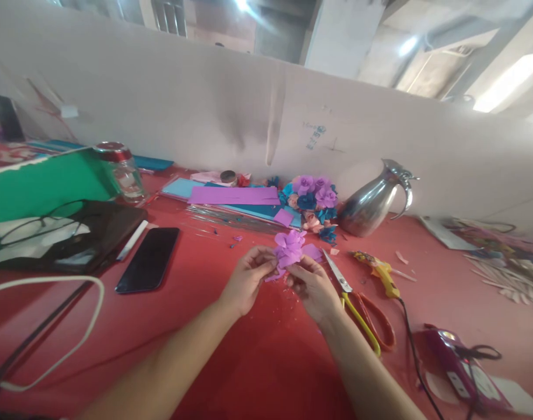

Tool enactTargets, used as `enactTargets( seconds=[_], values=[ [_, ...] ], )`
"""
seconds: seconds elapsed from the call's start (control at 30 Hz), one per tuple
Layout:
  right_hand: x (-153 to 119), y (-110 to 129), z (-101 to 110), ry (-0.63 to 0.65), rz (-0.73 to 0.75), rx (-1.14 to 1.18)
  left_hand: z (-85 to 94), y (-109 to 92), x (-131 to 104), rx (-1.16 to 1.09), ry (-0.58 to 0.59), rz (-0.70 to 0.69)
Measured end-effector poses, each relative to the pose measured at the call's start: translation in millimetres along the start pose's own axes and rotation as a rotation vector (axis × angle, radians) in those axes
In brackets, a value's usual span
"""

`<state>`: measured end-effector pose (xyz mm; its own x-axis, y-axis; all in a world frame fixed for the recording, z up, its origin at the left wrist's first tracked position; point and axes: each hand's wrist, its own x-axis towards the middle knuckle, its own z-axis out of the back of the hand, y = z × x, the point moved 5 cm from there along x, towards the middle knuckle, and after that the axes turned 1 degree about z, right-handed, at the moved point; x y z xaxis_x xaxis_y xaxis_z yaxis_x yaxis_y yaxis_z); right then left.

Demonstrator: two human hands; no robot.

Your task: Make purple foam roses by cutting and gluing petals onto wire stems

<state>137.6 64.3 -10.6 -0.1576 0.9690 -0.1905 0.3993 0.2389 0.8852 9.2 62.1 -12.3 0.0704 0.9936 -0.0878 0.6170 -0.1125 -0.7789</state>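
Observation:
Between my two hands is a purple paper flower (289, 247), its petals spread upward above the red table. My left hand (249, 277) pinches it at the lower left with thumb and fingers. From the right, my right hand (312, 286) grips its lower edge, fingers curled under. Just behind the right fingers lies a purple paper piece (312, 252). Scissors (358, 312) with one yellow and one orange handle rest right of my right hand, blades partly apart. Beyond the flower is a cluster of finished-looking paper flowers (316, 195) in purple, blue and pink.
Purple paper strips (234, 196) lie on blue sheets at the back. A yellow glue gun (380, 273) and a purple power strip (463, 370) sit to the right, joined by cable. A metal jug (371, 201), a glass jar (125, 178) and a phone (148, 259) stand or lie around.

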Motion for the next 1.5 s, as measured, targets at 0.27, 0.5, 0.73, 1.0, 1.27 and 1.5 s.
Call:
enactTargets(
  seconds=[0.27, 0.5, 0.73, 1.0, 1.27, 1.5],
  values=[
    [-1, 4, 0, -0.076, 0.201, -0.095, -1.8, 2, -2, 0.022, 0.016, 0.002],
    [-2, 6, 1, -0.106, 0.256, -0.075, -2.6, 7, -2, 0.034, 0.046, -0.002],
    [-4, 5, -3, -0.1, 0.266, -0.071, -4.2, 4, -3, 0.097, 0.048, -0.098],
    [-8, 3, -8, -0.133, 0.31, -0.056, -5.5, -1, -8, 0.215, 0.018, -0.19],
    [-10, 3, -9, -0.118, 0.347, -0.119, -8.0, -2, -10, 0.179, 0.041, -0.219],
    [-13, 5, -13, -0.105, 0.36, -0.145, -7.3, -7, -11, 0.179, -0.002, -0.222]
  ],
)
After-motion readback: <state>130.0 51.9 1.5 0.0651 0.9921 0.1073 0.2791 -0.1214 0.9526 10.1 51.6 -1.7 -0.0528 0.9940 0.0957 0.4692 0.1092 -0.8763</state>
